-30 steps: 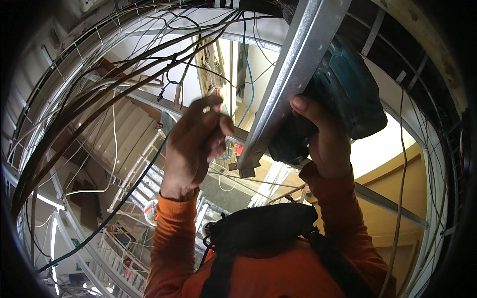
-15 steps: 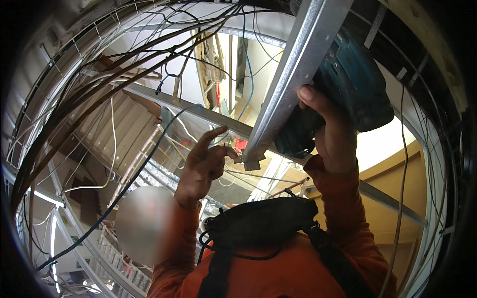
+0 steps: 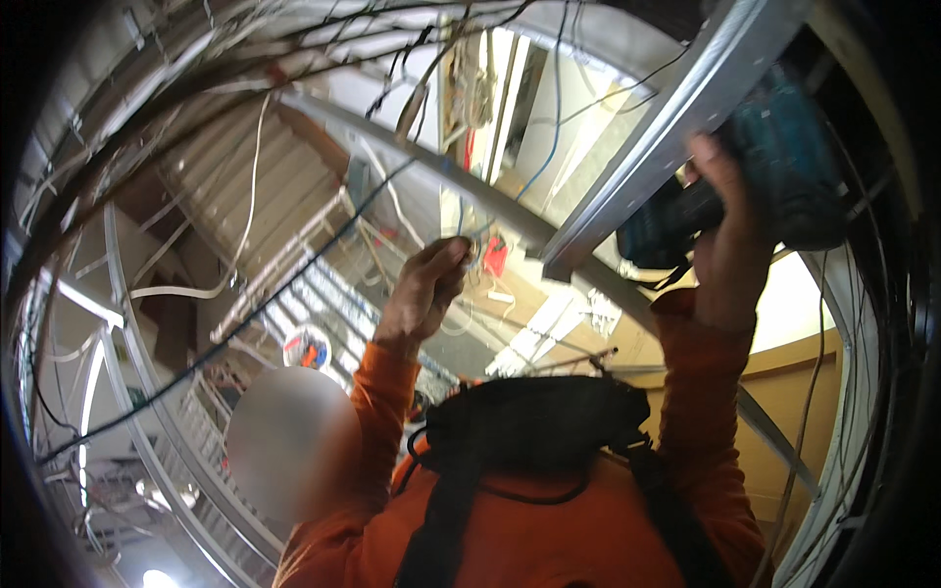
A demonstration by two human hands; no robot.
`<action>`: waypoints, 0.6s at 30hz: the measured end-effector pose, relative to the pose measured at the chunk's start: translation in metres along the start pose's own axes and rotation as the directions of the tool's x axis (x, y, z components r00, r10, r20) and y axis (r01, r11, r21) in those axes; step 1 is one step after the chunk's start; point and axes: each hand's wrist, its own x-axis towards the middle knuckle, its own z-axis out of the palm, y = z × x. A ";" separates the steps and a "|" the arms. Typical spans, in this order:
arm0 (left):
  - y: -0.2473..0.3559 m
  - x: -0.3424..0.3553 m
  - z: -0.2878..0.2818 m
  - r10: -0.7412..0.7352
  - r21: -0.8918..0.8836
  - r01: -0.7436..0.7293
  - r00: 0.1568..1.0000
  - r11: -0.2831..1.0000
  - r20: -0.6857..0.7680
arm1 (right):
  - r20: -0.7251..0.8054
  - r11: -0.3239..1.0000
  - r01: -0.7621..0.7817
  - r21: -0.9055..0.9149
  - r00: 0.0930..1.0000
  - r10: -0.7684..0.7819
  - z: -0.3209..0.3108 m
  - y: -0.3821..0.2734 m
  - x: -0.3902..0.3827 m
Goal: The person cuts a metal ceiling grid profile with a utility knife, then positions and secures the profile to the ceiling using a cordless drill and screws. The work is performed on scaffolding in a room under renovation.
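Gripping a teal-and-black power tool up beside a long metal channel

Clamped round the tool's dark handle with the right hand, with the thumb raised near the channel's edge and the tool just beside that channel at upper right; holding the left hand apart from both, near a slanting metal crossbar, with fingers curled and fingertips together; cannot tell about any small item between them, too blurred; wearing orange sleeves and a black bag across the chest
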 end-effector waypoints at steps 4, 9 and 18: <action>0.015 -0.025 -0.019 -0.003 0.146 -0.022 0.986 0.989 0.168 | 0.101 0.945 0.311 -0.099 0.948 -0.302 -0.020 0.013 0.010; 0.036 -0.046 -0.041 0.050 0.404 -0.085 0.994 0.911 0.096 | 0.205 0.930 0.339 -0.143 0.929 -0.308 -0.050 0.029 0.029; -0.082 -0.071 -0.132 -0.313 0.932 0.088 0.949 0.351 0.029 | 0.177 0.987 -0.006 0.163 0.984 -0.024 -0.041 0.020 0.025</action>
